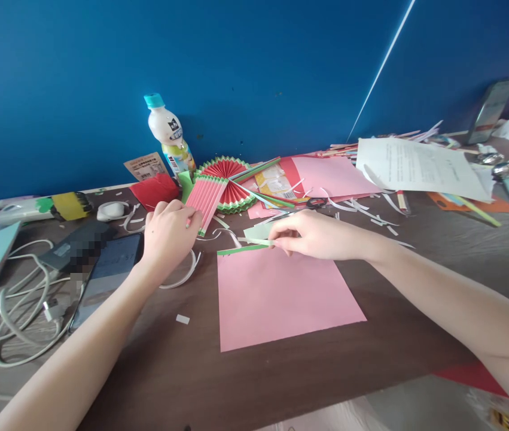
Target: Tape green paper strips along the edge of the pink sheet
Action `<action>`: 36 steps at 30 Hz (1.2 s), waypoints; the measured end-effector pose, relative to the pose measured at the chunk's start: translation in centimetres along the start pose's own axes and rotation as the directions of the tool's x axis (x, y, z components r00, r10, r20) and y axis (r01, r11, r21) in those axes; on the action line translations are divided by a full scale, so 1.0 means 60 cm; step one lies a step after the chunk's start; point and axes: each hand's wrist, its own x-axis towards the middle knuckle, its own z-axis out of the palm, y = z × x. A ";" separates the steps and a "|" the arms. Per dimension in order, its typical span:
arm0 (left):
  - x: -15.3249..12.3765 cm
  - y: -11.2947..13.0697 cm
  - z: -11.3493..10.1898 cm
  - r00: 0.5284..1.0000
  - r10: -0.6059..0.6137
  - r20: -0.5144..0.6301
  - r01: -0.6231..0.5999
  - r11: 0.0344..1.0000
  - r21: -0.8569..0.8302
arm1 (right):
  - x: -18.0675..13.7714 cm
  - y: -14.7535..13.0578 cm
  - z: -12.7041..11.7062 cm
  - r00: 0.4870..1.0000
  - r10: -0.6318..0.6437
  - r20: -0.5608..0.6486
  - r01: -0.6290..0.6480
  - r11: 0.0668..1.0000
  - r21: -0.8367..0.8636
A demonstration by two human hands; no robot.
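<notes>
My left hand (pixel 171 233) is closed at the lower left edge of a pleated pink paper (pixel 213 200) with green edges, and appears to grip it; some fingertips are hidden. My right hand (pixel 296 233) pinches a pale green paper strip (pixel 261 242) near the top edge of a flat pink sheet (pixel 281 296). A green band (pixel 240 250) runs along that sheet's top edge. Behind the strip lies a pale green paper piece (pixel 256 231). Beyond the pleated paper stands a round red paper fan (pixel 231 179) with a green rim.
A bottle (pixel 164 129) stands against the blue wall (pixel 254 72). Phone (pixel 108 275), white cables (pixel 3 317) and earphone case (pixel 113 210) lie left. Paper scraps (pixel 362 209), scissors (pixel 317 203) and a printed sheet (pixel 420 167) lie behind and right. Another phone (pixel 491 111) leans far right.
</notes>
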 end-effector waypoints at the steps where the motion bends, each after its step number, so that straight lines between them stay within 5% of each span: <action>1: 0.000 0.001 -0.001 1.000 0.012 0.015 -0.012 1.000 -0.018 | 0.000 0.001 0.000 1.000 -0.004 0.006 0.004 1.000 -0.001; 8: -0.015 0.044 -0.028 0.976 0.186 0.112 -0.120 0.893 -0.433 | 0.008 0.016 0.012 0.992 -0.130 -0.002 0.130 0.992 -0.006; 12: -0.041 0.079 -0.042 0.865 0.359 0.351 -0.060 0.767 -0.639 | 0.011 0.015 0.020 0.983 -0.183 0.003 0.183 0.983 0.017; 15: -0.049 0.085 -0.043 0.817 0.371 0.441 0.007 0.760 -0.650 | 0.009 0.011 0.019 0.984 -0.177 0.037 0.176 0.984 0.021; 29: -0.047 0.082 -0.044 0.791 0.396 0.466 0.052 0.716 -0.696 | 0.007 0.014 0.013 0.983 -0.180 0.027 0.179 0.983 0.032; 32: -0.049 0.085 -0.042 0.811 0.385 0.441 0.062 0.693 -0.719 | 0.008 0.014 0.016 0.969 -0.237 -0.068 0.237 0.971 -0.002; 36: -0.048 0.085 -0.044 0.810 0.381 0.446 0.116 0.642 -0.758 | 0.010 0.014 0.018 0.860 -0.392 -0.326 0.360 0.920 -0.156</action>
